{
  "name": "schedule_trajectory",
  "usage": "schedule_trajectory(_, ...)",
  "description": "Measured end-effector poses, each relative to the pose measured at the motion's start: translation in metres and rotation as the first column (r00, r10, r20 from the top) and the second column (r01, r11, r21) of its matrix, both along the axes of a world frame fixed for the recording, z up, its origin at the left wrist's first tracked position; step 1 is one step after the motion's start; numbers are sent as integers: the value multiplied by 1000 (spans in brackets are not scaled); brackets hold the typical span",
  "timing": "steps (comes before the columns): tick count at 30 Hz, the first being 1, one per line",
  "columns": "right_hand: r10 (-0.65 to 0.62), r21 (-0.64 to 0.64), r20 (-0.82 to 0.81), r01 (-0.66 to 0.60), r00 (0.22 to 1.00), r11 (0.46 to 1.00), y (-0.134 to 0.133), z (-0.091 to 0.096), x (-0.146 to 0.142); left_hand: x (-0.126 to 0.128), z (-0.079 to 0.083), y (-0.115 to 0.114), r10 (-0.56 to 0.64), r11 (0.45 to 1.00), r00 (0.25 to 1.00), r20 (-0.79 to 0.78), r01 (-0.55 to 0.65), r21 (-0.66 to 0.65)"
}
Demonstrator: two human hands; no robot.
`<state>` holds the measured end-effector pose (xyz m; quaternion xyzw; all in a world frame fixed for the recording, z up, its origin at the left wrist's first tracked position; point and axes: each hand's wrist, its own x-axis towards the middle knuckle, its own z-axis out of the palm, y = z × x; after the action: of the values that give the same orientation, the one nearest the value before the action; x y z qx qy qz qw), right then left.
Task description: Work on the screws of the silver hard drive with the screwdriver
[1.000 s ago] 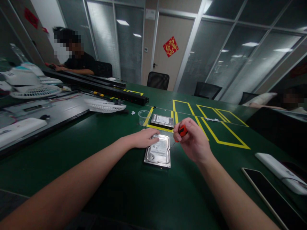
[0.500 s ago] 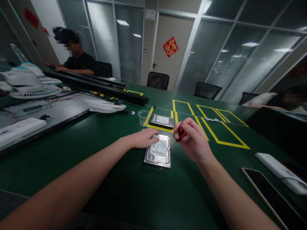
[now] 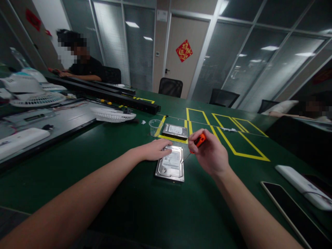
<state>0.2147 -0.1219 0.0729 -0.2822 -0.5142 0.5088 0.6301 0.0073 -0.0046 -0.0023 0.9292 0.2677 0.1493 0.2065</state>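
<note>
Silver, the hard drive (image 3: 171, 167) points lengthwise away from me, my left hand (image 3: 155, 150) spread over its far-left corner, my right hand (image 3: 214, 155) gripping a screwdriver (image 3: 201, 139) alongside.

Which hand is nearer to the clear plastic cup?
Left. The left hand, on the hard drive, is just this side of the cup; the right hand, gripping the screwdriver, is farther off, rightward.

A green table (image 3: 116, 138) bears two hard drives (image 3: 172, 166).
</note>
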Motion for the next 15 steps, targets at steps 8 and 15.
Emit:
schedule_trajectory(8, 8, 29, 24, -9, 1000, 1000, -1, -2, 0, 1, -1, 1, -7, 1000, 1000, 4, 7, 19)
schedule_trajectory(15, 11, 34, 33, -12, 999, 999, -2, -3, 0, 0, -4, 2, -10, 1000, 1000, 17, 9, 28)
